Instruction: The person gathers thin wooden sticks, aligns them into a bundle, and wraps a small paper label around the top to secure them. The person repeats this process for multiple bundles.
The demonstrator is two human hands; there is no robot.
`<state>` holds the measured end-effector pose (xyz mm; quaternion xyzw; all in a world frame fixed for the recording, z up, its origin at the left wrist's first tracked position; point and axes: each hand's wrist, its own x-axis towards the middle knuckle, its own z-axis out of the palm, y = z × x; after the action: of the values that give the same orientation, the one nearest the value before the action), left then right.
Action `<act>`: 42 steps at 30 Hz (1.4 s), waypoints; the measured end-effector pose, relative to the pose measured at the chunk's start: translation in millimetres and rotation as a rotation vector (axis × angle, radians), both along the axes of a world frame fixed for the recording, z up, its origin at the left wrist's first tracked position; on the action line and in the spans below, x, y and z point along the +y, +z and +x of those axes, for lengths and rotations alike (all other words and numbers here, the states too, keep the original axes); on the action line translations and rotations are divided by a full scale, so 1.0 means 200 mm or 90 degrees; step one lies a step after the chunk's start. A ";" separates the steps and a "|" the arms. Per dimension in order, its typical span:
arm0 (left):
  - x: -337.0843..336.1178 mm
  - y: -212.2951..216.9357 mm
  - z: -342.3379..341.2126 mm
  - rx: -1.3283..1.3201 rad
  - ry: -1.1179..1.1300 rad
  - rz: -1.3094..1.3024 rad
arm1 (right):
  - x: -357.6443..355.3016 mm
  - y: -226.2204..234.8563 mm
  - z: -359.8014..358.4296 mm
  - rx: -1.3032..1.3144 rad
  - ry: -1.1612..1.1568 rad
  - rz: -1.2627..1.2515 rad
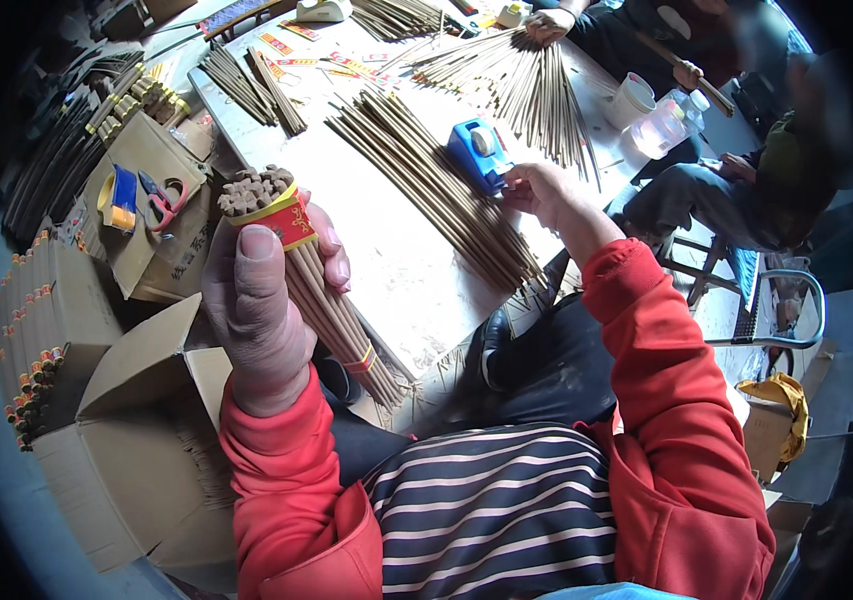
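Incense bundle (298,275) with red-yellow band stands tilted in my left hand (256,310), fingers clamped around it; my right hand (538,192) pinches at the blue tape dispenser (479,153) on the table (396,270).

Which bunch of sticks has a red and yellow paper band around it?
The bundle gripped in the left hand. The piles lying loose on the table have none.

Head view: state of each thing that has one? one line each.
left hand: closed around incense bundle, held upright
incense bundle: banded with a red-yellow label near the top, thin tie lower down
right hand: at the blue tape dispenser, fingers touching it
tape dispenser: standing on the table, roll loaded
loose incense sticks: unbundled, lying on the table
cardboard box: flaps open
scissors: lying on a box
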<state>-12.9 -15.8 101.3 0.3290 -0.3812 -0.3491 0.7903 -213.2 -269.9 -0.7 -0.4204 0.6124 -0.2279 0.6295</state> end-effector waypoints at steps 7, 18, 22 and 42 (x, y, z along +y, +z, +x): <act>-0.02 -0.06 -0.01 0.036 -0.031 0.027 | 0.01 -0.02 -0.03 -0.087 0.050 0.001; -0.02 -0.08 -0.05 0.113 -0.078 0.088 | 0.11 0.02 -0.06 0.063 0.061 -0.278; -0.02 -0.10 -0.07 0.124 -0.100 0.112 | 0.40 0.44 0.05 -0.196 0.288 -0.364; 0.03 -0.11 -0.08 -0.034 -0.046 0.120 | 0.83 0.86 0.32 0.117 0.628 -0.709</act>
<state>-29.3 -9.6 79.6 0.3971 -0.3790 -0.4028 0.7324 -149.3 -104.1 171.1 -0.9198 0.1971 -0.1599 0.2991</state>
